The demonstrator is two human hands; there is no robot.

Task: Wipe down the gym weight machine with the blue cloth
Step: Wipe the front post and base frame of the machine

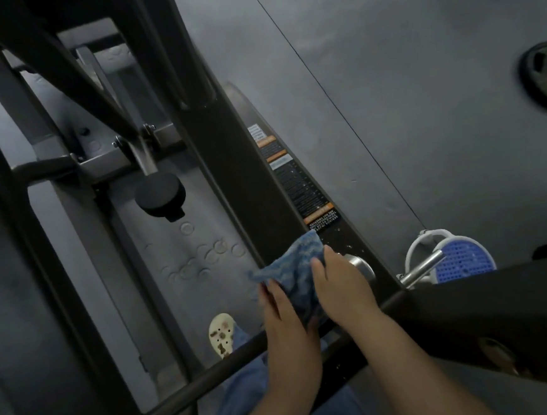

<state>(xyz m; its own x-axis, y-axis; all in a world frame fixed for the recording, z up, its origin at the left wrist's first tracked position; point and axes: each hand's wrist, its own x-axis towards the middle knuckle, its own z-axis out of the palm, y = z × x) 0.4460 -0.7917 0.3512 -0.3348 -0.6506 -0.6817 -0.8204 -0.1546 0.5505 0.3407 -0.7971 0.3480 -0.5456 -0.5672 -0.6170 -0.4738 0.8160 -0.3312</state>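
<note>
Both hands grip the blue cloth (295,271) against the dark machine frame (246,163). Left hand (285,308) pinches its lower edge, right hand (340,284) holds the upper part beside a metal knob (361,264).

Both forearms are bare, with no sleeves, watch or rings in view. The left hand (288,307) and right hand (342,287) wear no gloves, and the nails are short and unpainted. Below the arms, the legs are in blue denim jeans (246,383), slightly faded. One foot shows, in a cream clog (223,338) with round holes across the top and dark specks or charms set in several of them.
</note>
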